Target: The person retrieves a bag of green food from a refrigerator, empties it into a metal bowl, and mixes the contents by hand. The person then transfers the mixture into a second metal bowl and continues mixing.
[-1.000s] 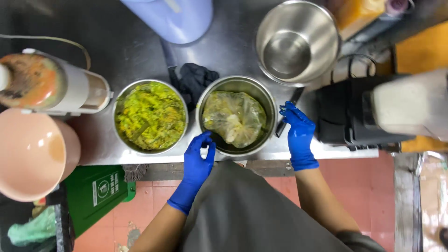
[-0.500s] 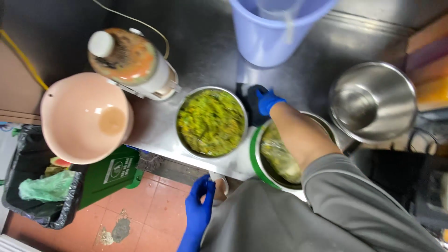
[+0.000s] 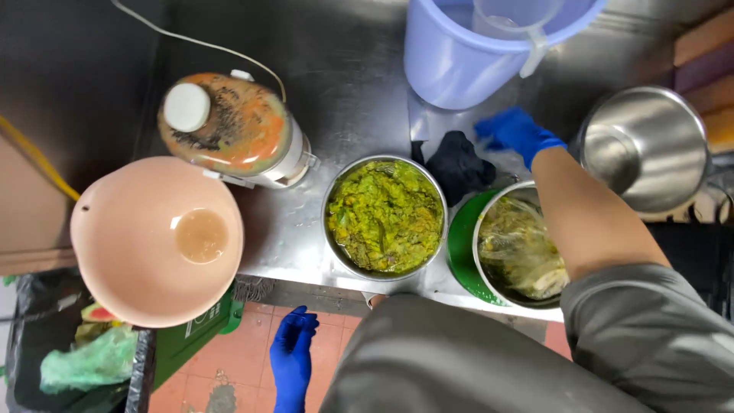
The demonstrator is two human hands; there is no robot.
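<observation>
Bin with green scraps sits far left on the floor, under our pink funnel bowl. Our left hand hangs below the counter edge, fingers loose and straight, pointing down, holding nothing. Next comes the steel bowl of green mash, then a black cloth. Our right hand reaches across the counter over a plastic-covered bowl, fingers spread flat near the cloth, gripping nothing, forearm running diagonally toward the blue bucket.

Shiny steel pot, matt plastic bucket.
</observation>
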